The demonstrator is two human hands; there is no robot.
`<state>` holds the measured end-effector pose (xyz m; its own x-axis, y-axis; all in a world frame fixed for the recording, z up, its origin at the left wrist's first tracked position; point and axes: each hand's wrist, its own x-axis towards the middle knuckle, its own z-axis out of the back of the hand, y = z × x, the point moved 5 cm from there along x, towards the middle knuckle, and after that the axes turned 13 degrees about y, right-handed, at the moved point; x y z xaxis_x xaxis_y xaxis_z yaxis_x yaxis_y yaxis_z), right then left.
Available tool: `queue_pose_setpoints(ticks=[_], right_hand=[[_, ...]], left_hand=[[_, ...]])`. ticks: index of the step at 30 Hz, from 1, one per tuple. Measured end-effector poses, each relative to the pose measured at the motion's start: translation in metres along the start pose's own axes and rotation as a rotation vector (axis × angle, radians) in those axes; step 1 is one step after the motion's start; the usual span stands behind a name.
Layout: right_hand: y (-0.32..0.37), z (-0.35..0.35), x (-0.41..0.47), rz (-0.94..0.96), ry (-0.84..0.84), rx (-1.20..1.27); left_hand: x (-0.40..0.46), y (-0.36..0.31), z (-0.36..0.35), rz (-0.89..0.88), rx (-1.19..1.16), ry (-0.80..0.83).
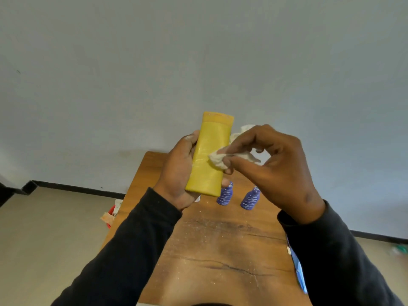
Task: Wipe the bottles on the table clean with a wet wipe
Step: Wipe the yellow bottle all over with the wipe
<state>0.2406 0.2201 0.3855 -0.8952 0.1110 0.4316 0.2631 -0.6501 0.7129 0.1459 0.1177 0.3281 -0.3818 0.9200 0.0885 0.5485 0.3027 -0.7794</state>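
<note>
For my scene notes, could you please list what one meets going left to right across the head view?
Red item on the floor → left hand → yellow bottle → wet wipe → right hand → blue packet.

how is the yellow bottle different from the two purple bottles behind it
The yellow bottle is tall, flat-sided and plain; the purple bottles are short, tapered and streaked with pale lines. The yellow bottle is held up off the table in the left hand while the right hand presses a wipe to it; the purple bottles stand untouched on the table. All are upright.
</note>
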Motion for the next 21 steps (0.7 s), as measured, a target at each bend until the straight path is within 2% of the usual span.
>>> queue_pose_setpoints(ticks=[3, 7, 11, 12, 15, 16, 19, 21], right_hand=[[-0.007, 0.009, 0.001, -0.024, -0.134, -0.053], [-0.011, 0.010, -0.009, 0.004, 0.112, 0.047], [-0.022, 0.032, -0.005, -0.007, -0.103, -0.088], [-0.021, 0.030, -0.003, 0.011, -0.087, -0.113], [-0.022, 0.025, -0.008, 0.050, 0.145, -0.135], [-0.026, 0.031, -0.010, 0.032, 0.156, -0.138], [-0.038, 0.053, -0.008, -0.009, -0.048, -0.190], [-0.038, 0.046, -0.007, -0.001, -0.063, -0.158]], left_hand=[[0.010, 0.011, -0.011, 0.013, 0.017, -0.011], [0.020, 0.019, -0.015, -0.042, 0.069, -0.050], [0.034, 0.035, -0.026, -0.016, 0.081, -0.050], [0.037, 0.037, -0.029, -0.026, 0.064, -0.053], [0.042, 0.038, -0.027, -0.064, 0.009, -0.084], [0.043, 0.040, -0.025, -0.054, 0.018, -0.092], [0.044, 0.048, -0.023, -0.015, 0.032, -0.109], [0.046, 0.051, -0.025, -0.020, 0.010, -0.105]])
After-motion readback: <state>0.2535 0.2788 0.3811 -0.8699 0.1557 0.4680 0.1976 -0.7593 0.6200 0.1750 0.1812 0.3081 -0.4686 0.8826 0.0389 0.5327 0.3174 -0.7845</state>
